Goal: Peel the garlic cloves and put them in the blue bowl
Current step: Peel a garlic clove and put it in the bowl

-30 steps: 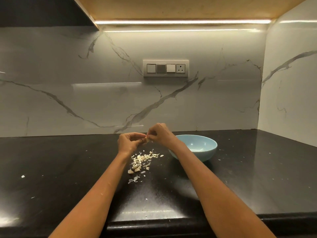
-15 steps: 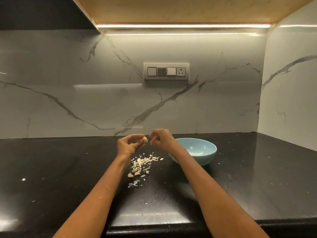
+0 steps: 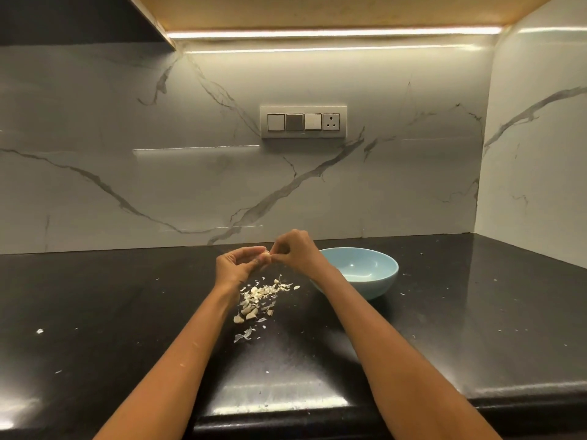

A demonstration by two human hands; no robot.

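Pinching one garlic clove (image 3: 264, 255) between both hands, left hand (image 3: 236, 265) gripping, right hand (image 3: 293, 250) picking, we judged it light, firm and slippery. Its papery skin looked best caught at the tip.

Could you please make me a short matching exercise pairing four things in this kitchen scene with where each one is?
Things:
1. garlic clove
2. blue bowl
3. pile of peels
4. switch panel

Places:
A. on the marble wall
B. on the counter below the hands
C. pinched between both hands
D. on the counter beside the right forearm

Pairs: 1-C, 2-D, 3-B, 4-A
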